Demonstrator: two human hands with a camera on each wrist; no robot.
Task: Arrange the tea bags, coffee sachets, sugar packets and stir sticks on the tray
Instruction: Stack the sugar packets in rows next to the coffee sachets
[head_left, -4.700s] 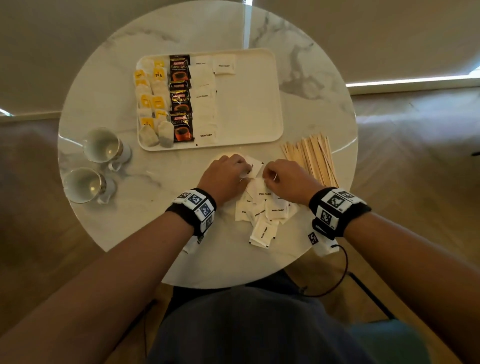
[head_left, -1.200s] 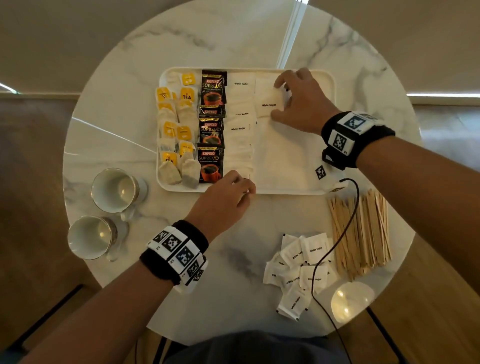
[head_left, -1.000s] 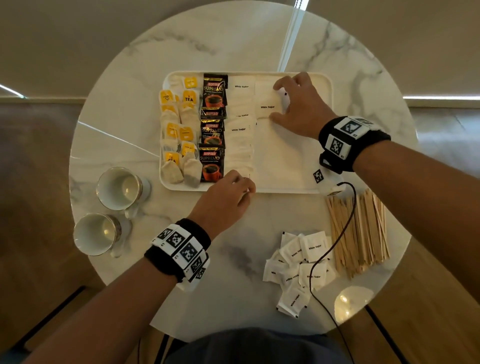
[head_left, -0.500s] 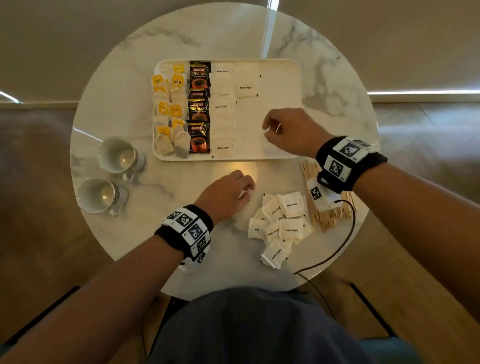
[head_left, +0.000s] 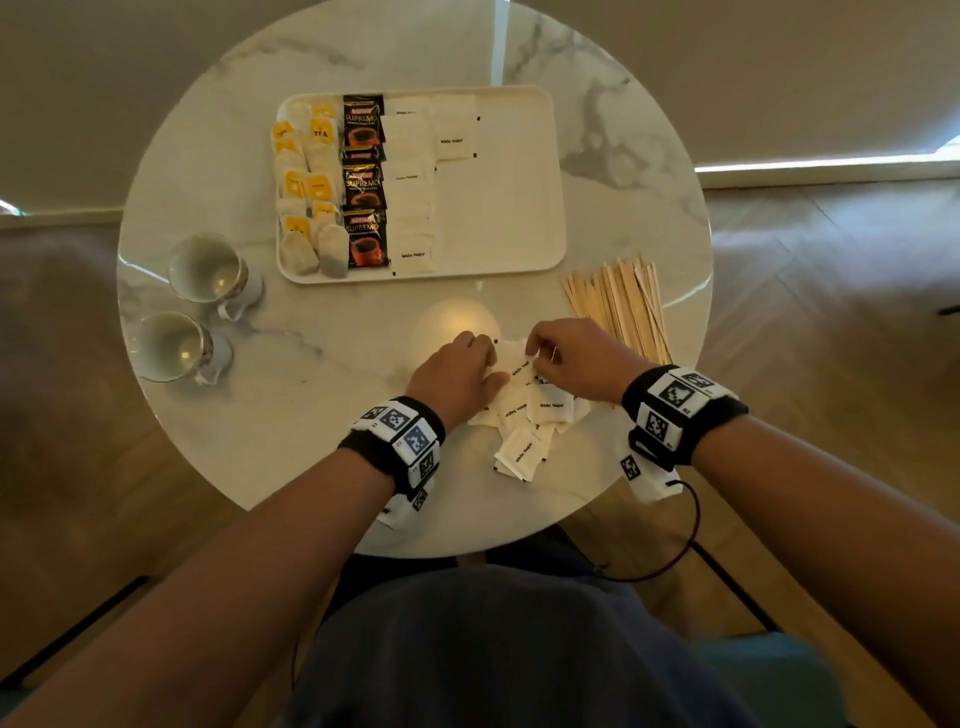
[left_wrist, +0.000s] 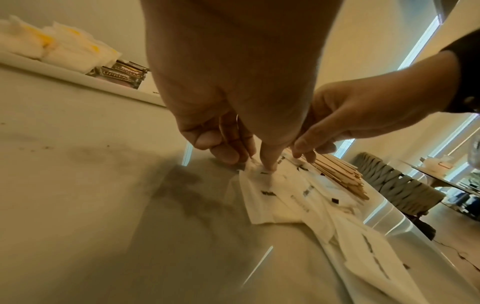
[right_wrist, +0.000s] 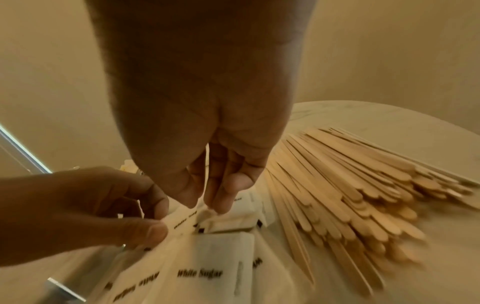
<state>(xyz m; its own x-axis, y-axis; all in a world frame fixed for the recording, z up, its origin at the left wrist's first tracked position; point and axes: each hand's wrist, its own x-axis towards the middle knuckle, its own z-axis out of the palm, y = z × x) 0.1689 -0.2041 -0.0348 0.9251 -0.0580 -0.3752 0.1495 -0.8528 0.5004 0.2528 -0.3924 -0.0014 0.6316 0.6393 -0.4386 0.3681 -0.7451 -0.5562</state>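
A packet is being drawn from the sugar pile (head_left: 524, 415) on the counter (head_left: 291, 395), near the tray (head_left: 498, 218). The left hand (head_left: 457, 376) is pinched on one packet's edge; the right hand (head_left: 574, 361) is nipped on another's corner. One packet should be lifted cleanly while its neighbours are held down. Three coffee sachets (head_left: 364, 182), about ten tea bags (head_left: 306, 192) and two cups (head_left: 205, 267) are counted; the sticks (head_left: 621, 306) cannot be counted.

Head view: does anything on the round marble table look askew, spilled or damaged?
Nothing looks spilled or damaged. The one untidy spot is the loose heap of white sugar packets near the table's front edge, overlapping at mixed angles, which the left hand and right hand are picking through. The wooden stir sticks fan out unevenly beside the cream tray.
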